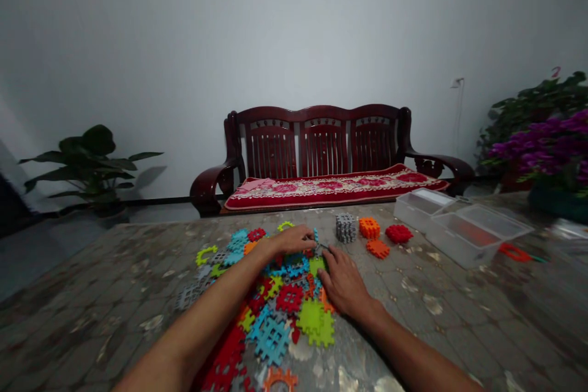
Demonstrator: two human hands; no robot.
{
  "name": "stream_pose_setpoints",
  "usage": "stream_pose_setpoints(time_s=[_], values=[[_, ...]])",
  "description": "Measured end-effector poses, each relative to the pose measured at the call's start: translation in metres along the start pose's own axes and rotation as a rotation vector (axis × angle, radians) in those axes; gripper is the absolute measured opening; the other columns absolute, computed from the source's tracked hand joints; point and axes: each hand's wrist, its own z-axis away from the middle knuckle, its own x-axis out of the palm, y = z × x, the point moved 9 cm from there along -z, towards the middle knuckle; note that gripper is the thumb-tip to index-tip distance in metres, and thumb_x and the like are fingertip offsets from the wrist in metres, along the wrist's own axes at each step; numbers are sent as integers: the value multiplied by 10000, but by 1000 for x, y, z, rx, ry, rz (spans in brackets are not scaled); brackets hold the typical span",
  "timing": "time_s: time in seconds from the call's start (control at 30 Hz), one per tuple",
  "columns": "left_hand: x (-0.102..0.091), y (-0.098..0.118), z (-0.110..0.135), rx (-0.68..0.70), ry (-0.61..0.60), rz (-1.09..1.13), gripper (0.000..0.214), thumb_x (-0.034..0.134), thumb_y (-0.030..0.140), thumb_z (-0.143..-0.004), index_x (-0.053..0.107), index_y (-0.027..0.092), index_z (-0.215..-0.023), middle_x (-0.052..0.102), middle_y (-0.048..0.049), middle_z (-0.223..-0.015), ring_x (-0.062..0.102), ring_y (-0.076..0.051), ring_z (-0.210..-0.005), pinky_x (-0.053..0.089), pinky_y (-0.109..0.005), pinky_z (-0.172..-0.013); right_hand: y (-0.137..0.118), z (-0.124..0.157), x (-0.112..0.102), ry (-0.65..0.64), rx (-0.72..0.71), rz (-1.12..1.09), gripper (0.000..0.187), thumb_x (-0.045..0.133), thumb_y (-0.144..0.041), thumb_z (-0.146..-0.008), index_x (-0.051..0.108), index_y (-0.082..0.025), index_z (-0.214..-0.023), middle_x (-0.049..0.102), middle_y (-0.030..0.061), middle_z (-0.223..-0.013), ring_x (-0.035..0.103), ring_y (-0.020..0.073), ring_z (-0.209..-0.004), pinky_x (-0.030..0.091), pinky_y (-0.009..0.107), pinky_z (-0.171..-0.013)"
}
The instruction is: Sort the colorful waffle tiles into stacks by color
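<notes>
Red tiles [224, 358] run off-frame beneath left hand [289, 240] and right hand [343, 285], fingers' hold impossible to tell.

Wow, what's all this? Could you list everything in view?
mottled table: one, grey-brown, foreground
plastic waffle blocks: many, mixed colours, heaped mid-table
block stacks: four, grey, orange, red, beyond the heap
clear plastic boxes: two, colourless, table's far right
orange-red tool: one, beside the boxes
wooden bench: one, dark red, against the wall
cushion: one, red floral, on the bench
leafy plant: one, green, left of the bench
flowering plant: one, purple, far right
left hand: one, on the heap's far side
right hand: one, on the heap
</notes>
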Motion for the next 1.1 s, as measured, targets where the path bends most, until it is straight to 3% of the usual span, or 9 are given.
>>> stream_pose_setpoints(time_s=[0.17, 0.23, 0.3, 0.4, 0.53, 0.7, 0.8, 0.9, 1.1], values=[[2, 15, 54, 39, 27, -9, 351, 548, 452, -964, 769, 182, -931, 775, -57, -962, 672, -210, -908, 518, -326, -911, 2, 0, -2, 71, -35, 13, 361, 519, -293, -1019, 688, -160, -1308, 629, 186, -1487, 567, 321, -1388, 438, 469, -1195], [2, 19, 79, 58, 66, -26, 334, 576, 455, -972, 782, 196, -1017, 779, -89, -1168, 664, -254, -1128, 469, -397, -1083, 4, -1, -1, 73, -37, 31, 308, 509, -284, -1025, 702, -161, -1231, 655, 188, -1437, 590, 315, -1348, 455, 450, -1169], [-4, 21, 108, 72, 162, -68, 392, 607, 525, -978, 778, 249, -1196, 686, -104, -1462, 536, -322, -1417, 356, -523, -1229, 6, -1, -1, 75, -47, 40, 293, 490, -273, -1033, 699, -159, -1203, 662, 190, -1417, 598, 306, -1330, 458, 439, -1161], [-3, 17, 161, 10, 268, -145, 671, 623, 718, -913, 662, 336, -1463, 503, -115, -1672, 358, -393, -1576, 227, -680, -1276, 7, 0, -1, 83, -67, 28, 306, 454, -290, -1054, 695, -156, -1186, 666, 186, -1407, 598, 297, -1325, 450, 433, -1166], [25, 2, 246, -108, 354, -253, 1009, 667, 831, -792, 416, 391, -1665, 328, -127, -1774, 272, -465, -1609, 208, -749, -1255, 8, 1, -3, 103, -91, -34, 361, 408, -331, -1073, 691, -169, -1227, 691, 165, -1371, 616, 281, -1290, 463, 433, -1152], [70, -15, 333, -323, 548, -376, 1216, 806, 750, -647, 304, 423, -1705, 283, -137, -1788, 282, -495, -1601, 206, -752, -1251, 2, 4, -7, 115, -155, -88, 443, 444, -359, -1049, 656, -178, -1394, 644, 165, -1473, 579, 312, -1358, 438, 521, -1189], [92, -16, 347, -414, 552, -371, 1294, 878, 683, -558, 320, 432, -1699, 320, -141, -1773, 331, -501, -1579, 242, -749, -1234, -10, 8, -9, 81, -220, -103, 500, 465, -398, -1058, 615, -192, -1488, 600, 161, -1540, 529, 317, -1432, 398, 540, -1229], [98, -13, 341, -439, 577, -370, 1178, 846, 644, -665, 324, 425, -1698, 318, -149, -1773, 374, -469, -1566, 323, -711, -1213, -29, 14, -4, -9, -304, -101, 538, 485, -496, -1070, 592, -247, -1536, 551, 141, -1606, 471, 317, -1501, 353, 562, -1259], [99, -1, 306, -322, 583, -339, 1009, 759, 615, -818, 287, 471, -1698, 325, -110, -1778, 429, -433, -1531, 445, -636, -1158, -55, 26, 12, -193, -383, -82, 791, 538, -722, -1001, 457, -267, -1643, 402, 159, -1716, 360, 375, -1585, 261, 632, -1290]])
